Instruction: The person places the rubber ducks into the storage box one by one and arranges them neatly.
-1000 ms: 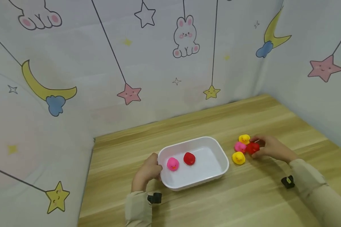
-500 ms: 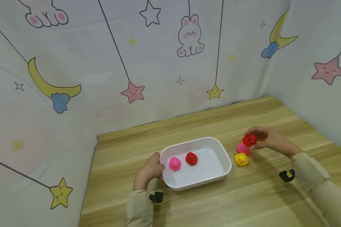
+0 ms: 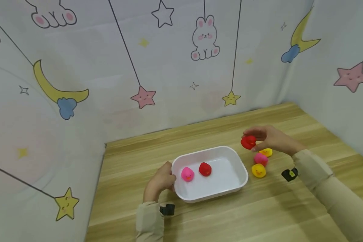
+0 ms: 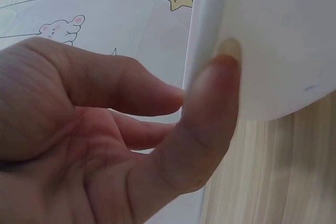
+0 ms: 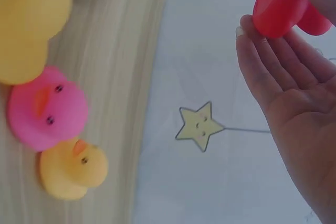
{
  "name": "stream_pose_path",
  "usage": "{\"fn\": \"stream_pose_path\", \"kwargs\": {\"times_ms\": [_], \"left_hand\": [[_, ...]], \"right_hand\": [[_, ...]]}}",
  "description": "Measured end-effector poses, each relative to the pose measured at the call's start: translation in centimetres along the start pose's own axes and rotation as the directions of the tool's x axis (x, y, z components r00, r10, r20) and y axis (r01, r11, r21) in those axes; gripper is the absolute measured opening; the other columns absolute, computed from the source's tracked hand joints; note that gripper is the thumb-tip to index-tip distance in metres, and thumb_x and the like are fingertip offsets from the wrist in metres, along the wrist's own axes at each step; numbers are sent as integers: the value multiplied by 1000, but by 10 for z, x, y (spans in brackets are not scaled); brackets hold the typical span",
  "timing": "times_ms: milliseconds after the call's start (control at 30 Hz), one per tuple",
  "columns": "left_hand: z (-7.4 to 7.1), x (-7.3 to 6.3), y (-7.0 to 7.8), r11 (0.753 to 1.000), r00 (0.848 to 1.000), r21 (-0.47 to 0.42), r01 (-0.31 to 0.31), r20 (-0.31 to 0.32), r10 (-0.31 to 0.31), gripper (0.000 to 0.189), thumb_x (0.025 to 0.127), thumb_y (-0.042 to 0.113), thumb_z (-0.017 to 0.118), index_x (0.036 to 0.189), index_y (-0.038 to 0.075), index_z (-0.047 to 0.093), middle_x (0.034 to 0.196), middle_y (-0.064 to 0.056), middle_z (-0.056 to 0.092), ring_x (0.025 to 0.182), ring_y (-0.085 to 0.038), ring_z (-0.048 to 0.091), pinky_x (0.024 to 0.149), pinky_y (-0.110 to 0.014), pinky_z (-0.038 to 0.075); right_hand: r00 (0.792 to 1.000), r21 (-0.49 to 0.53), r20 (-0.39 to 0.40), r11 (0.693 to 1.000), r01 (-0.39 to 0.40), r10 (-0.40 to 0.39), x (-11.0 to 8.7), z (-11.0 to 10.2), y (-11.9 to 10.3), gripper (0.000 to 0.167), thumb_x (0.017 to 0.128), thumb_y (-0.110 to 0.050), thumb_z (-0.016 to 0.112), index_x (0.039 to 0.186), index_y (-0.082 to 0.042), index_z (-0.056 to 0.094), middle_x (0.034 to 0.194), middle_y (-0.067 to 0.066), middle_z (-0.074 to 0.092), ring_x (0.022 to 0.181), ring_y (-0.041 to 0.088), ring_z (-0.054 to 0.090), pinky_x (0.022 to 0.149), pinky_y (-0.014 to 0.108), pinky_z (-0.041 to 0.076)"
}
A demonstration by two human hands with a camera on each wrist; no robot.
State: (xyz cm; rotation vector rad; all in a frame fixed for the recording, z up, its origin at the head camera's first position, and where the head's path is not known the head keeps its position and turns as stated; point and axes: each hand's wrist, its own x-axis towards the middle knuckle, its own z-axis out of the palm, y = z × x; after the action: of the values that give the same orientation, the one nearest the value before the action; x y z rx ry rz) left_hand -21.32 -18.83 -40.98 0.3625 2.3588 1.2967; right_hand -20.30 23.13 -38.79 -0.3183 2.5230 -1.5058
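Observation:
In the head view my right hand (image 3: pixel 269 137) pinches a red rubber duck (image 3: pixel 248 142) between thumb and fingers, raised above the table right of the white tray (image 3: pixel 213 193). The right wrist view shows this red duck (image 5: pixel 281 6) between thumb and fingertips. My left hand (image 3: pixel 162 178) grips the tray's left end, its thumb (image 4: pixel 210 98) over the rim in the left wrist view. Inside the tray lie a pink rubber duck (image 3: pixel 187 174) and another red rubber duck (image 3: pixel 205 169).
Right of the tray stand a yellow duck (image 3: pixel 258 170), a pink duck (image 3: pixel 261 159) and a second yellow duck (image 3: pixel 266 152), in a short row. The wooden table (image 3: pixel 133 151) meets a white printed cloth wall (image 3: pixel 169 67) behind and at both sides.
My right hand has picked up the red duck from beside the other ducks and carried it up and left toward the tray. The left hand keeps its grip; the head view has shifted slightly.

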Motion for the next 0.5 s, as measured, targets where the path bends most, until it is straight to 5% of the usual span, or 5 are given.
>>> {"fn": "stream_pose_path", "kwargs": {"times_ms": [500], "left_hand": [[0,4,-3,999,999,8,-34,15,34,28,75,-16,44,103,-16,48,82,-16,53,50,-20,55,44,-35,58]], "right_hand": [[972,-43,181,986,159,-149,47,30,-30,41,80,-2,82,119,-5,67,121,11,67,111,29,64,99,39,56]]}}
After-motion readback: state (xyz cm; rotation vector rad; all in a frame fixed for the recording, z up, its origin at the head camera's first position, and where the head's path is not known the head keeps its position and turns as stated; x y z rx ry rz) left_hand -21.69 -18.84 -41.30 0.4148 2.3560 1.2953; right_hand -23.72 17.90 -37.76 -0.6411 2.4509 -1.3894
